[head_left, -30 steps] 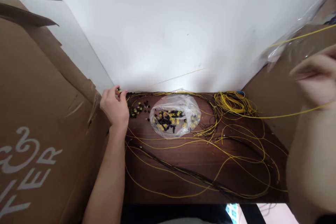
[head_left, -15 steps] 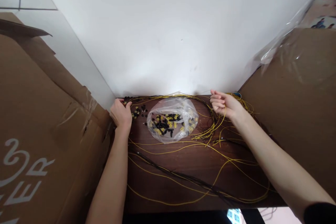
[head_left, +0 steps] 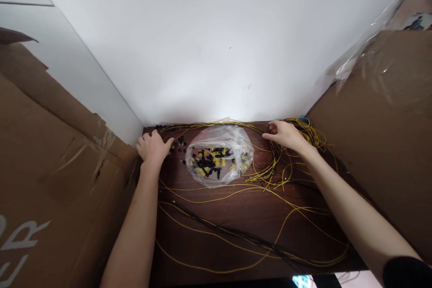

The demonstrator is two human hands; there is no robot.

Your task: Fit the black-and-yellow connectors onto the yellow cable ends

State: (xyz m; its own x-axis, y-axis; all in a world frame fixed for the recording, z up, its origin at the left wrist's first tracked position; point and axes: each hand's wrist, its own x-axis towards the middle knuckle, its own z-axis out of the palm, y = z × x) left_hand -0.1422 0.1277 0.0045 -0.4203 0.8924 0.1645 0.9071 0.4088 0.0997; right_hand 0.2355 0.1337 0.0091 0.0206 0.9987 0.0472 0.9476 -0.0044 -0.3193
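A big cardboard box fills the left of the frame, white letters "ER" showing at its lower left edge, and another cardboard panel stands at the right of the dark wooden table. Yellow wires sprawl across the table around a clear plastic bag of small black and yellow parts at centre. The left hand lies palm-down, fingers spread, beside loose black parts at the table's upper left; the right hand reaches flat and open onto the wires right of the bag.
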